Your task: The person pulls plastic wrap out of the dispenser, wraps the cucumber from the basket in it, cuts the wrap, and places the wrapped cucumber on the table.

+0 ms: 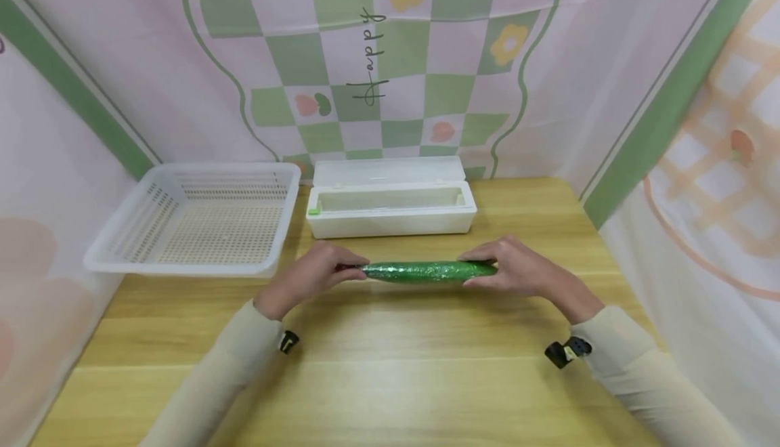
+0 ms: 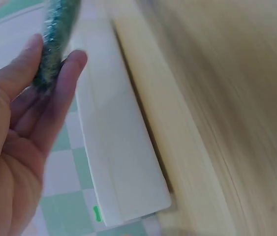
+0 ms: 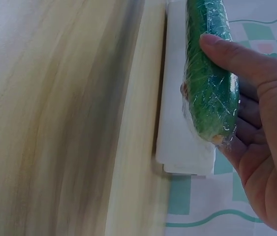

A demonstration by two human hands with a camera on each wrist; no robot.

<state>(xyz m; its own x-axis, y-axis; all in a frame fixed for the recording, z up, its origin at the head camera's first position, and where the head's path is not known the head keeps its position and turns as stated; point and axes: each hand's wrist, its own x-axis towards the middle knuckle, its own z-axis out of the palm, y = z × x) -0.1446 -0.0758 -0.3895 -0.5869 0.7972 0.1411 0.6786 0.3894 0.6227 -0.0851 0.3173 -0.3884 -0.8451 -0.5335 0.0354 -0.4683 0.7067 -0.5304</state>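
Observation:
A green cucumber [image 1: 420, 271] wrapped in clear plastic film is held level between both hands, in front of the long white box. My left hand [image 1: 317, 272] pinches its left tip between thumb and fingers. At the other end, my right hand [image 1: 514, 267] grips the thicker part, thumb on the near side. In the right wrist view the film [image 3: 212, 98] bunches and shines around the rounded end of the cucumber. The left wrist view shows the thin end of the cucumber [image 2: 54, 44] between the fingertips, somewhat blurred.
Behind the cucumber stands a white box [image 1: 393, 223] with its lid [image 1: 390, 172] raised and a green tab at its left. A white slotted plastic basket [image 1: 277, 230] sits at the table's back left. Printed cloth [image 1: 402, 47] hangs behind the wooden table [image 1: 420, 393].

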